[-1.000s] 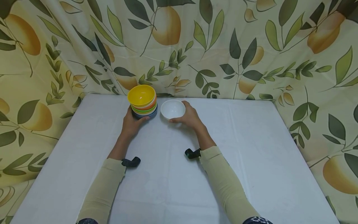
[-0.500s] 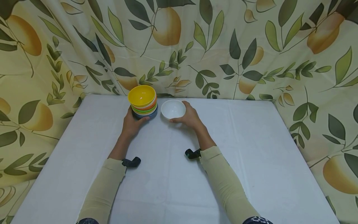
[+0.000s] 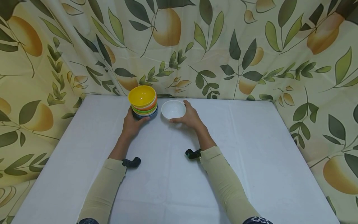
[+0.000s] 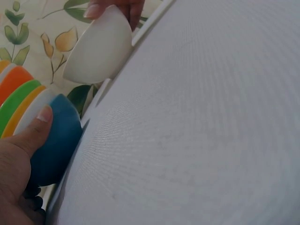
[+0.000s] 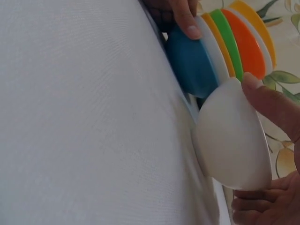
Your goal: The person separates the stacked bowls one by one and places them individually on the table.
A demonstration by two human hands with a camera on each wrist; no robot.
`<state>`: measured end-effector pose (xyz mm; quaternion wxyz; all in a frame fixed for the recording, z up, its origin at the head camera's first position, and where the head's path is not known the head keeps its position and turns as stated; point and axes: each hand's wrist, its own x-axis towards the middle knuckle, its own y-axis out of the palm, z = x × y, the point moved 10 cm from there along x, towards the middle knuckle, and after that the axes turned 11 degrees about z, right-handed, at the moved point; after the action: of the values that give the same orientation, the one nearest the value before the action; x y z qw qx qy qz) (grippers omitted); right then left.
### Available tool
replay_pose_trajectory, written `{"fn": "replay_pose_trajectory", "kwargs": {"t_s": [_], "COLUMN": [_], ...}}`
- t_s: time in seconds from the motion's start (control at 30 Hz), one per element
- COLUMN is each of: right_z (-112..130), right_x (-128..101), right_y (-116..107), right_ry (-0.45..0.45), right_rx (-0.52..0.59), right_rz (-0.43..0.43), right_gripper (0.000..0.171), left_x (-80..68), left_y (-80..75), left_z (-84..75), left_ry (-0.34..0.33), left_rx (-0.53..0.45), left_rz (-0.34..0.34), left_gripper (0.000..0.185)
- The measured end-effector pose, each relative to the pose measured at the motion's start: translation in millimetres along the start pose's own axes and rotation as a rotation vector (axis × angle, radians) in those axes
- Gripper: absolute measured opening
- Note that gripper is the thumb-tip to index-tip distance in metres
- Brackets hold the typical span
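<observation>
Head view: the left hand (image 3: 131,124) is gripping the stack of bowls (image 3: 143,102) at the table's (image 3: 251,149) far edge; the right hand (image 3: 190,117) is gripping the white bowl (image 3: 173,109) just beside it.
Left wrist: the thumb is pressing the blue bottom bowl (image 4: 56,140).
Right wrist: the white bowl is nearly touching the stack; a nudge is likely toppling it.

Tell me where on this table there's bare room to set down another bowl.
The white table is bare right of the right hand out to its right edge, and left of the left hand. It is crowded at the back, where the bowl stack and white bowl sit side by side.
</observation>
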<state>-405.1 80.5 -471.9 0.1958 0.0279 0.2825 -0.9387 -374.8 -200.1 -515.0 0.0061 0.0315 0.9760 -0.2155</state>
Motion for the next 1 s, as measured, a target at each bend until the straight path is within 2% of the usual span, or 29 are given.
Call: {"fn": "replay_pose_trajectory", "kwargs": {"t_s": [0.1,0.53,0.83,1.0], "right_z": [1.8,24.1,43.9,49.9], "right_x": [-0.7,-4.3,-3.6,-3.8], "right_y": [-1.7,-6.4,2.4,11.2], "right_ry": [-0.003,-0.093,-0.152,-0.177], "right_rx": [0.002,0.013,0.011,-0.018], "right_rz": [-0.022,-0.156,-0.161,-0.153], "right_gripper": [0.13,0.121,0.118,0.12], "left_x": [-0.4,-3.5,-0.3,-0.8], "left_y": [0.0,-1.4,-4.9,-1.2], "left_z": [0.6,0.9,-2.2,-5.0], "left_ry": [0.004,0.005,0.011,0.041], "left_rx": [0.001,-0.001,0.018,0.009], "left_rz": [0.002,0.003,-0.009,0.001], "left_gripper": [0.114,0.114,0.111,0.11]}}
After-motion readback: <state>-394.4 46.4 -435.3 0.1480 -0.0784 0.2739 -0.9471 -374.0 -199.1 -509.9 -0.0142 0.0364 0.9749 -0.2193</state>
